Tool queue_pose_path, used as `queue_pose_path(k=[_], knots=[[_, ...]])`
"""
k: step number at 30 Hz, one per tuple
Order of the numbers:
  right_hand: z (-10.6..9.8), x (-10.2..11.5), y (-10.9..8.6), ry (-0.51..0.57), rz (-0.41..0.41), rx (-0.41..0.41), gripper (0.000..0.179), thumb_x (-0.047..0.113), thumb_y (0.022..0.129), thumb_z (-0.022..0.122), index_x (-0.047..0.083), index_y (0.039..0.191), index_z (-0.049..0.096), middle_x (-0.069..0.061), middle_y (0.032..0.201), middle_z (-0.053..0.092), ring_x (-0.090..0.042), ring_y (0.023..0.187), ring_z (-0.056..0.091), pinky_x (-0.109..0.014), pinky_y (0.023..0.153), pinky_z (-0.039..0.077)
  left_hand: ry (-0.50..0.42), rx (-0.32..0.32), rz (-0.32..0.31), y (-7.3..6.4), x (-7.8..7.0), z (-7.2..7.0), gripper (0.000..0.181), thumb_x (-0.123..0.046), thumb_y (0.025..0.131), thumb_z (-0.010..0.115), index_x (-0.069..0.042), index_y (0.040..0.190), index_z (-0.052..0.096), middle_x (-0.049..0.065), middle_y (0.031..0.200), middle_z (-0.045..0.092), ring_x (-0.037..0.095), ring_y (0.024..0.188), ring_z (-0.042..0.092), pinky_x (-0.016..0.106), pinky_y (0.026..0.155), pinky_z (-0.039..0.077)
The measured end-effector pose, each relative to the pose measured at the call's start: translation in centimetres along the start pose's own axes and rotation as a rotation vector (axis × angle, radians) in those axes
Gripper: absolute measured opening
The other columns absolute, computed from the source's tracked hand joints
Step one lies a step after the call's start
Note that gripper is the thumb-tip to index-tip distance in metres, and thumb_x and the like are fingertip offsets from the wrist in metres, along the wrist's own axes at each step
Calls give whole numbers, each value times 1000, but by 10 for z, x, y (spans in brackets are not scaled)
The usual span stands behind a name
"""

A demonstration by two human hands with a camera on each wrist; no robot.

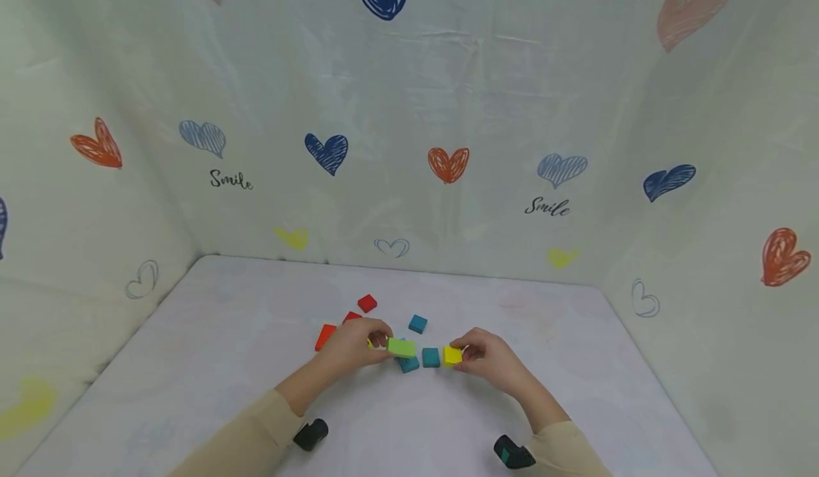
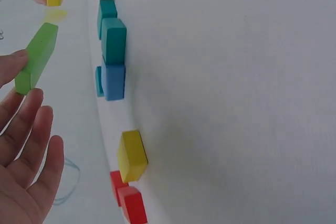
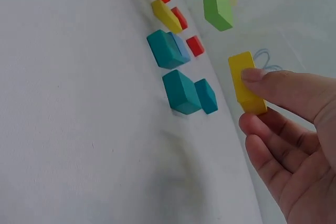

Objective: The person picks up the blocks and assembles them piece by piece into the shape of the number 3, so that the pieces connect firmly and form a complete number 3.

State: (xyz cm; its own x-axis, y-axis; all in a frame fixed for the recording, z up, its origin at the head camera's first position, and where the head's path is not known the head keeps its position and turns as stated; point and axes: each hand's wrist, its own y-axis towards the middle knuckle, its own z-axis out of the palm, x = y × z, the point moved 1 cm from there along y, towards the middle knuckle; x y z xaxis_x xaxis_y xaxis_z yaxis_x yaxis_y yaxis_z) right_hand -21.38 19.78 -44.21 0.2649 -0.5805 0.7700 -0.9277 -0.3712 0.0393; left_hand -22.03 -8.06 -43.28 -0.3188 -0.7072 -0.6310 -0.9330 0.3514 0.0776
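Note:
My left hand (image 1: 354, 343) pinches a light green block (image 1: 401, 348) between thumb and fingertips. In the left wrist view that block (image 2: 39, 56) is raised above the white tabletop, its long side tilted. Opposite it, my right hand (image 1: 494, 360) grips a yellow block (image 1: 451, 355), also raised, with the thumb flat on its face in the right wrist view. Beneath and between the hands lie a few teal blocks (image 1: 431, 357) and a blue block (image 2: 114, 81). The blue block touches a teal one (image 2: 114, 40) in the left wrist view.
Another yellow block (image 2: 133, 156) lies on the table, mostly behind my left hand in the head view. Red blocks (image 1: 367, 303) are scattered at the left and far side. A white curtain (image 1: 397, 200) printed with hearts stands behind the table (image 1: 256, 306).

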Motion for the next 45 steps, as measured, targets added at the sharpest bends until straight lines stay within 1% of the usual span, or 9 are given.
queue_pose_path(k=[7, 11, 14, 20, 24, 30, 34, 37, 45], knots=[[-16, -6, -8, -9, 24, -21, 29, 7, 79, 80, 7, 107, 71, 0, 97, 60, -18, 84, 56, -24, 73, 51, -97, -15, -14, 10, -13, 19, 29, -20, 78, 83, -13, 104, 70, -6, 83, 61, 12, 79, 56, 20, 66, 50], [-25, -11, -12, -27, 27, -37, 29, 7, 79, 80, 7, 107, 72, 0, 99, 61, -17, 84, 57, -24, 74, 51, -139, -8, -29, 15, -18, 29, 30, -20, 78, 84, -13, 104, 70, -8, 83, 60, 13, 80, 56, 20, 66, 50], [-30, -16, -17, -15, 36, -49, 30, 5, 78, 81, 6, 106, 72, -1, 100, 62, -18, 84, 57, -24, 73, 51, -154, 1, -27, 18, -21, 37, 28, -21, 79, 83, -14, 103, 71, -10, 83, 60, 12, 80, 55, 19, 65, 49], [-36, -27, -26, 33, 70, -57, 31, 2, 77, 80, 3, 107, 71, -5, 103, 63, -20, 84, 57, -24, 72, 52, -181, -2, 18, 21, -25, 53, 26, -21, 77, 84, -13, 98, 72, -12, 77, 59, 9, 73, 54, 20, 62, 47], [-41, -32, -29, -2, 90, -67, 31, 3, 77, 80, 5, 106, 71, -5, 103, 63, -19, 84, 57, -25, 72, 52, -224, -19, 19, 24, -30, 61, 25, -18, 77, 84, -11, 98, 72, -12, 76, 59, 10, 73, 54, 21, 63, 48], [-51, -41, -33, -12, 130, -78, 31, 2, 77, 80, 3, 106, 70, -6, 103, 63, -19, 83, 57, -24, 70, 52, -270, -24, 30, 37, -38, 78, 26, -17, 77, 84, -11, 99, 73, -12, 75, 60, 9, 73, 54, 20, 62, 47], [-53, -47, -33, -10, 144, -74, 32, 2, 77, 80, 2, 107, 70, -6, 104, 63, -19, 83, 57, -24, 71, 52, -308, -24, 10, 44, -48, 85, 25, -15, 77, 84, -10, 99, 73, -11, 77, 61, 8, 73, 55, 20, 62, 48], [-56, -50, -34, -37, 147, -81, 31, 0, 77, 80, 2, 107, 70, -6, 103, 64, -19, 83, 58, -25, 71, 52, -310, -29, 9, 49, -56, 91, 24, -14, 76, 84, -10, 98, 73, -11, 76, 62, 7, 72, 55, 20, 63, 47], [-65, -58, -40, -97, 201, -122, 31, -1, 76, 80, 4, 104, 71, -4, 100, 62, -17, 81, 57, -25, 70, 52, -279, -39, 54, 61, -72, 109, 23, -12, 74, 85, -8, 95, 75, -11, 73, 62, 2, 68, 53, 18, 61, 46]])
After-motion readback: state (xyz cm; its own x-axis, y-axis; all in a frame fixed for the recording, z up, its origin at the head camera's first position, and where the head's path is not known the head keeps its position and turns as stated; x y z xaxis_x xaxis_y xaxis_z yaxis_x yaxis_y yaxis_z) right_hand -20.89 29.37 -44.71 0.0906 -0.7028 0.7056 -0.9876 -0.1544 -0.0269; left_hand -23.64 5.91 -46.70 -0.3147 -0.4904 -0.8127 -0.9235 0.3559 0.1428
